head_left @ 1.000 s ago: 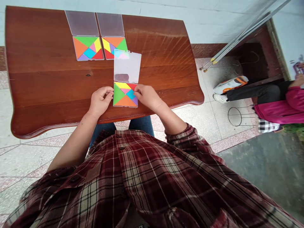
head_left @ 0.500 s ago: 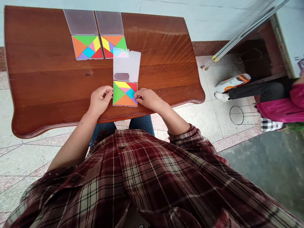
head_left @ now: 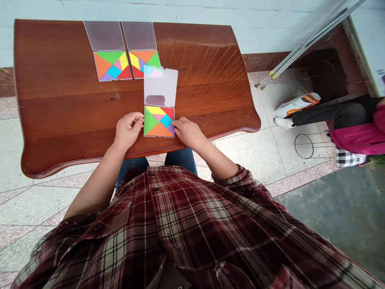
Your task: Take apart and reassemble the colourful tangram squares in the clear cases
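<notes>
A tangram case (head_left: 159, 136) lies near the table's front edge, its clear lid (head_left: 161, 86) folded back flat. Coloured pieces fill its tray: a green triangle (head_left: 149, 121), an orange triangle (head_left: 159, 130), a blue square (head_left: 165, 120) and several others. My left hand (head_left: 128, 129) is closed, with thumb and forefinger at the case's left edge. On the other side, my right hand (head_left: 189, 131) has its curled fingers against the right edge, beside the purple piece (head_left: 171, 129). The two hands grip the case from both sides; the undersides of the fingers are hidden.
Two more open tangram cases, a left one (head_left: 112, 66) and a right one (head_left: 138, 60), lie farther back on the brown wooden table (head_left: 72, 116). The near lid overlaps the right one. At right are crutches (head_left: 279, 66), a bag (head_left: 297, 105) and a seated person's leg (head_left: 313, 113).
My right fingers have drawn back slightly from over the blue and purple pieces to the case's right edge. My left hand stays at the left edge. The view has shifted a little.
</notes>
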Tool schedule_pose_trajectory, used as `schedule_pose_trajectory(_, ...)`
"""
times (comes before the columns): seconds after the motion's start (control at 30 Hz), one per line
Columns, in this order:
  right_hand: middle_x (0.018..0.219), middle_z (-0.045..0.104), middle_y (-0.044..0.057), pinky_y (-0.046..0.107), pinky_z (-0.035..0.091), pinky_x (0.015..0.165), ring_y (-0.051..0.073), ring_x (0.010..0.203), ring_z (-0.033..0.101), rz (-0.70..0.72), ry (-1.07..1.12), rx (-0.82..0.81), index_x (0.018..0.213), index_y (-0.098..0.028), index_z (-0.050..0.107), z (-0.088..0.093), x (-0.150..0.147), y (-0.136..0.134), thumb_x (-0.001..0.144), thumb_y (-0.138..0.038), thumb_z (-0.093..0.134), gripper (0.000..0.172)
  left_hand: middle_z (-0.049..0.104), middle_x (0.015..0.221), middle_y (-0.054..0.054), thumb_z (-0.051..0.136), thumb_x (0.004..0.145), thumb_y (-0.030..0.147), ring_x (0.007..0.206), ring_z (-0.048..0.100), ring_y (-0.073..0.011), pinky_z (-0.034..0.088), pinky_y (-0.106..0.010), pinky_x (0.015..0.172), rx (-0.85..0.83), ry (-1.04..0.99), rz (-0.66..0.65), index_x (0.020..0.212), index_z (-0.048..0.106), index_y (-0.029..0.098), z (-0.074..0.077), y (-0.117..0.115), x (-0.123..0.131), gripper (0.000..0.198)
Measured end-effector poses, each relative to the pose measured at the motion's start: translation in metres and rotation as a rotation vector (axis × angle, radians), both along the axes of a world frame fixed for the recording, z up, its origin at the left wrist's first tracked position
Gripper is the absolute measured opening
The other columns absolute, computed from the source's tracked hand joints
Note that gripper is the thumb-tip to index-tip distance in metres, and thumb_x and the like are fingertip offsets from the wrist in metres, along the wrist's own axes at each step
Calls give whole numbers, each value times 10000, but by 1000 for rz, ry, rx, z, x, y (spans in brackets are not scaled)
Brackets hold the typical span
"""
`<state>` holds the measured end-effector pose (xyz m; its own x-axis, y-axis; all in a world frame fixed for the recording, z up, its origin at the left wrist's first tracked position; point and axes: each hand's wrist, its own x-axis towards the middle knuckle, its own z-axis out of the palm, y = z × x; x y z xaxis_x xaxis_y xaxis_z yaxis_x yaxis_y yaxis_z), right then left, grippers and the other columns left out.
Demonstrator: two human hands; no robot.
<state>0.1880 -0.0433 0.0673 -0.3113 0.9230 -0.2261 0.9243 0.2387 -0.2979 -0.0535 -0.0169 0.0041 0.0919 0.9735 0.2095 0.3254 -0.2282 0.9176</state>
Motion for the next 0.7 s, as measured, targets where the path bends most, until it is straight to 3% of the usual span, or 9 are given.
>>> schedule_pose_trajectory(0.17, 1131, 599, 133, 315, 430, 693, 215, 815, 606, -27, -79, -4, 1291, -183, 589, -2, -5, -15, 972, -149, 328, 414, 679, 827, -21, 588, 833, 354, 653, 602, -103, 526, -242, 648, 20, 31, -4, 904, 648, 192, 3, -2, -1, 186)
schedule_pose_trajectory(0.33, 1178, 596, 148, 328, 471, 756, 235, 873, 620, -63, -8, 35, 1415, -159, 497, -16, -5, -23, 944, -117, 308, 510, 681, 840, -21, 569, 835, 338, 663, 606, -105, 518, -236, 636, 19, 60, 13, 907, 643, 193, 3, -2, -1, 178)
schedule_pose_trajectory(0.5, 1154, 638, 126, 338, 475, 916, 235, 1039, 605, -202, 248, 200, 1336, -177, 551, -39, 3, -25, 965, -176, 282, 459, 669, 818, -13, 572, 820, 354, 640, 601, -100, 520, -233, 636, 10, 50, 20, 908, 640, 190, 0, 2, -2, 198)
schedule_pose_trajectory(0.7, 1150, 665, 111, 316, 446, 986, 213, 1092, 600, -180, 356, 299, 1163, -215, 644, -57, 6, -27, 968, -225, 315, 383, 670, 837, -27, 523, 836, 312, 702, 606, -129, 515, -263, 709, 119, 196, 14, 901, 650, 186, 1, 4, -2, 191)
